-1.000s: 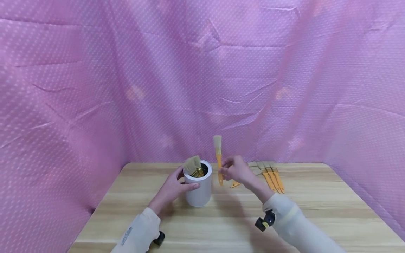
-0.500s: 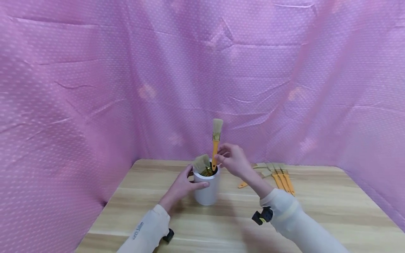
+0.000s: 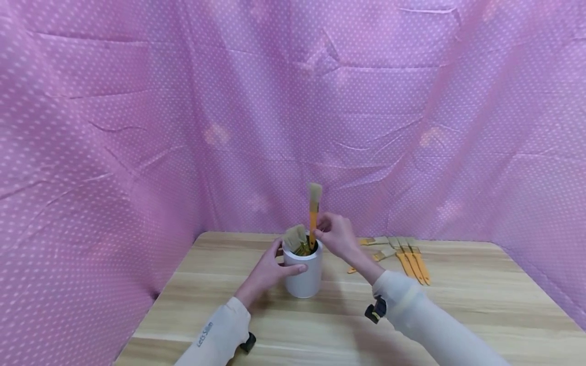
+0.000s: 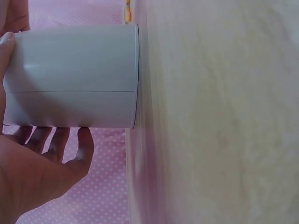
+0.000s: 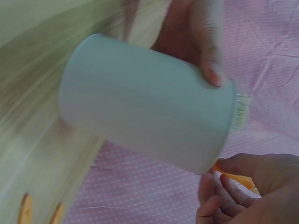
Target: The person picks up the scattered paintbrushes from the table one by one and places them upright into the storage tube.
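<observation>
A white cylindrical pot (image 3: 303, 277) stands upright on the wooden table. My left hand (image 3: 269, 272) grips its near left side, thumb across the front just under the rim; in the left wrist view the fingers wrap the pot's (image 4: 74, 74) far side. Bristles of brushes (image 3: 295, 238) stick out of the pot's mouth, their handles hidden inside. My right hand (image 3: 336, 235) pinches a paintbrush (image 3: 314, 216) with an orange handle, bristles up, the handle's lower end inside the mouth. In the right wrist view the orange handle (image 5: 238, 179) shows between thumb and fingers at the rim.
To the right of the pot lie several more paintbrushes (image 3: 413, 264) with orange handles, some side by side and others crosswise behind my right forearm. A pink dotted cloth (image 3: 293, 112) hangs behind the table (image 3: 485, 295) and along both sides.
My right hand has carried the paintbrush left and up over the pot, then lowered its handle end into the mouth. The left hand keeps its grip on the pot. The head view has shifted slightly.
</observation>
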Demonstrator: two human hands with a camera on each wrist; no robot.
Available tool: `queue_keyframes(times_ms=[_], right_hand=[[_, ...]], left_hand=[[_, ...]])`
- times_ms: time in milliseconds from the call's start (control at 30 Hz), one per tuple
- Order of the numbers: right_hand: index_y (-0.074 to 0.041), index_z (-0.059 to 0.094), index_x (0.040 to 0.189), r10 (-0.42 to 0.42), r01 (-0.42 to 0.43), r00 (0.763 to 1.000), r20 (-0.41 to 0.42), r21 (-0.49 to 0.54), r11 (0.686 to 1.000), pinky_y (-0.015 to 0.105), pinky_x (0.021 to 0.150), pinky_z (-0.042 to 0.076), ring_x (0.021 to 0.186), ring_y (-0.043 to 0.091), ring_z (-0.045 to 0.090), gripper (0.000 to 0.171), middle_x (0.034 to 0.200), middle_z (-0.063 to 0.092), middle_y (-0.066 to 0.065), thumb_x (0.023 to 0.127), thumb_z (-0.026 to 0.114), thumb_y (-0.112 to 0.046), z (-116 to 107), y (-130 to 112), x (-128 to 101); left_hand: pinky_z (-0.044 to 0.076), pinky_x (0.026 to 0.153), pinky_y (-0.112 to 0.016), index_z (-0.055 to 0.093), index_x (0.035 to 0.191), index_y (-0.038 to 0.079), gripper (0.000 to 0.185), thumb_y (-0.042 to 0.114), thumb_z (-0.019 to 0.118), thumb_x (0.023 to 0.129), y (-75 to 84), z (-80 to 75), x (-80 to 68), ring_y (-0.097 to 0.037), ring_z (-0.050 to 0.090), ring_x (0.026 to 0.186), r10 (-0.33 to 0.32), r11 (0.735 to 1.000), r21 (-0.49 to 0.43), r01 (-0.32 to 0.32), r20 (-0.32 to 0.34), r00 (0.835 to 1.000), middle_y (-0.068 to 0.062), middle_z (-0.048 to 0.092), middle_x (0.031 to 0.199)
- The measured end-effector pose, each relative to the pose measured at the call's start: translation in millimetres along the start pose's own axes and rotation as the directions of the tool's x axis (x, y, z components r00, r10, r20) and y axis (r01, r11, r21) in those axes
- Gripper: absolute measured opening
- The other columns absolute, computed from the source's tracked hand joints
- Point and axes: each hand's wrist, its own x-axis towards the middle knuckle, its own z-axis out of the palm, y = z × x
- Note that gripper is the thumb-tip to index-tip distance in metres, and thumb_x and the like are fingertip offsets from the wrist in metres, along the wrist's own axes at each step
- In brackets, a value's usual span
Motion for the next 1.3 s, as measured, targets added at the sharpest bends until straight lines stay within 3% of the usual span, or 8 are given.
queue_keyframes(times_ms=[367, 533, 800, 1067, 1300], right_hand=[[-0.003, 0.07, 0.099, 0.037, -0.038, 0.999, 0.008, 0.043, 0.998, 0.032, 0.069, 0.056, 0.08, 0.02, 0.064, 0.017, 0.088, 0.069, 0.003, 0.085, 0.08, -0.002, 3.1, 18.0, -14.4], [-0.002, 0.071, 0.105, 0.008, -0.009, 1.0, 0.008, 0.088, 0.996, 0.036, 0.075, 0.057, 0.085, 0.021, 0.065, 0.024, 0.096, 0.07, 0.007, 0.083, 0.08, 0.001, -1.1, 21.5, -21.9], [0.003, 0.067, 0.118, -0.04, 0.023, 0.995, 0.087, 0.187, 0.982, 0.04, 0.086, 0.058, 0.095, 0.027, 0.067, 0.03, 0.108, 0.071, 0.015, 0.089, 0.073, 0.004, -19.7, 34.1, -35.0], [-0.005, 0.067, 0.12, 0.039, -0.048, 0.992, 0.124, 0.072, 0.996, 0.042, 0.084, 0.058, 0.1, 0.027, 0.066, 0.024, 0.109, 0.069, 0.009, 0.097, 0.07, -0.013, -47.9, 58.8, -43.1], [-0.004, 0.068, 0.117, 0.11, -0.116, 0.985, 0.136, 0.039, 0.992, 0.04, 0.078, 0.058, 0.104, 0.031, 0.065, 0.024, 0.111, 0.068, 0.009, 0.099, 0.068, -0.02, -62.8, 87.2, -51.7]], left_hand=[[0.047, 0.103, -0.053, 0.037, 0.154, 0.023, 0.101, 0.047, 0.092, 0.073, 3.6, 7.3, -1.9, -0.04, 0.056, 0.123, 0.004, 0.998, -0.062, -0.003, 0.03, 1.0, -0.015, 0.048, 0.142], [0.049, 0.101, -0.051, 0.037, 0.155, 0.021, 0.102, 0.044, 0.093, 0.073, 3.3, 9.6, -1.8, -0.04, 0.056, 0.122, 0.023, 0.998, -0.06, -0.021, 0.029, 0.999, -0.015, 0.048, 0.142], [0.045, 0.104, -0.055, 0.038, 0.154, 0.026, 0.101, 0.047, 0.093, 0.072, 0.4, 11.6, -4.7, -0.04, 0.056, 0.123, 0.009, 0.998, -0.056, -0.007, 0.02, 1.0, -0.014, 0.048, 0.143], [0.046, 0.103, -0.055, 0.037, 0.155, 0.025, 0.1, 0.045, 0.092, 0.073, 0.2, 5.2, -5.1, -0.041, 0.054, 0.125, 0.022, 0.999, -0.03, -0.021, 0.011, 1.0, -0.014, 0.048, 0.144], [0.047, 0.103, -0.054, 0.038, 0.154, 0.026, 0.1, 0.046, 0.092, 0.073, -1.0, 1.5, -4.4, -0.041, 0.052, 0.128, 0.029, 0.999, -0.016, -0.029, 0.012, 1.0, -0.014, 0.048, 0.145]])
